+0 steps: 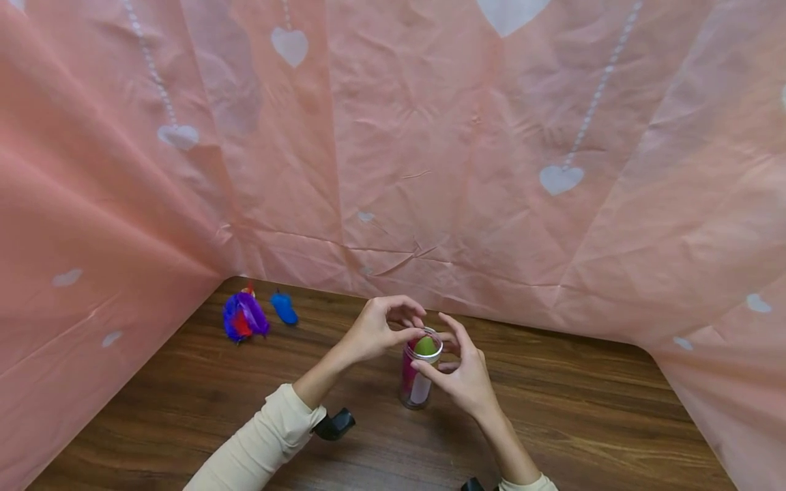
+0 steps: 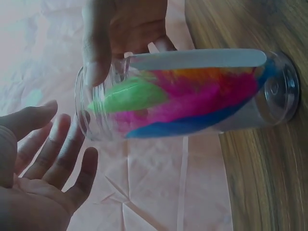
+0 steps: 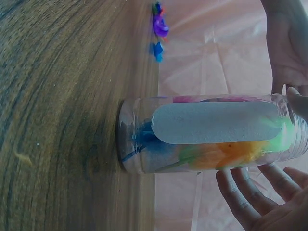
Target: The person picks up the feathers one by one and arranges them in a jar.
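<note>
- Clear plastic jar (image 1: 420, 372) stands upright on the wooden table (image 1: 184, 402), nearer the table's back edge than the front, about midway between its sides; its mouth is uncovered.
- Green, pink, orange and blue feathers (image 2: 183, 103) fill the jar, the green one at the mouth.
- Left hand (image 1: 374, 331) hovers at the rim, fingers loosely curved and spread, holding nothing.
- Right hand (image 1: 463, 372) sits at the rim, thumb and a fingertip on the mouth by the green feather.
- Loose purple and red feathers (image 1: 244, 317) and a blue feather (image 1: 284, 308) lie near the back left corner.
- Pink sheet with white hearts (image 1: 491, 136) hangs behind.
</note>
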`<state>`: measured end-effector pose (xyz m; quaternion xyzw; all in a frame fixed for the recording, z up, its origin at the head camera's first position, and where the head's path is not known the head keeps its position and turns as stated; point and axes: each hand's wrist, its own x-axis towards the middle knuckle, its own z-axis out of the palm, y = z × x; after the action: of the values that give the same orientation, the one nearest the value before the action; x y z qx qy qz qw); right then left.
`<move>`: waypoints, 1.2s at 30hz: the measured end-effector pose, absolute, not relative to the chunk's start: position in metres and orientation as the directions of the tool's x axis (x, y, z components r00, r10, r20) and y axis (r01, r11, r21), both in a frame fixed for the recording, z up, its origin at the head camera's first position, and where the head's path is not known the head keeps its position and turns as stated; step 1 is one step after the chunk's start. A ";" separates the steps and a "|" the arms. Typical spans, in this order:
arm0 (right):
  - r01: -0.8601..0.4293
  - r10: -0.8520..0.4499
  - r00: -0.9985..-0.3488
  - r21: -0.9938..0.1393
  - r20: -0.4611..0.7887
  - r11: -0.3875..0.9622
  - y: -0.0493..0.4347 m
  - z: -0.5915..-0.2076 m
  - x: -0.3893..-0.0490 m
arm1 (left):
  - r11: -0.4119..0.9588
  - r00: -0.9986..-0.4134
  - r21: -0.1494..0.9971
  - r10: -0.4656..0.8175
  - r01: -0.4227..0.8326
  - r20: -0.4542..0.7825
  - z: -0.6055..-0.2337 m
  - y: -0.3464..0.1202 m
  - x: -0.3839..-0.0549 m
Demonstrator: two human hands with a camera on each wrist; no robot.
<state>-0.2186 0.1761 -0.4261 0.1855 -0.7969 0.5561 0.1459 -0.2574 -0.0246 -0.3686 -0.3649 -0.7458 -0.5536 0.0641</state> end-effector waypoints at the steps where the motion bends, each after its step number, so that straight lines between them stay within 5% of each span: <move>1: -0.455 -0.133 -0.890 -0.834 0.436 0.312 0.176 -0.426 -0.219 | 0.114 -0.720 0.772 0.466 0.625 0.514 -0.368 -0.026 -0.257; 8: -0.444 -0.119 -0.895 -0.839 0.430 0.314 0.176 -0.426 -0.218 | 0.159 -0.732 0.743 0.393 0.650 0.557 -0.370 -0.035 -0.258; 18: -0.455 -0.123 -0.890 -0.834 0.439 0.312 0.177 -0.426 -0.217 | 0.376 -0.688 0.577 0.358 0.725 0.632 -0.384 -0.048 -0.262; 25: -0.460 -0.135 -0.888 -0.836 0.440 0.300 0.176 -0.427 -0.216 | 0.580 -0.729 0.475 0.348 0.662 0.590 -0.394 -0.060 -0.259; 29: -0.461 -0.134 -0.887 -0.835 0.442 0.300 0.176 -0.427 -0.216 | 0.687 -0.736 0.373 0.355 0.624 0.577 -0.398 -0.067 -0.259; 36: -0.464 -0.129 -0.885 -0.833 0.447 0.301 0.176 -0.426 -0.217 | 0.784 -0.660 0.113 0.424 0.610 0.620 -0.405 -0.079 -0.263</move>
<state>-0.2167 0.1756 -0.4257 0.1872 -0.7926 0.5607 0.1495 -0.2632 -0.0789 -0.4051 -0.2883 -0.8972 -0.1576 0.2951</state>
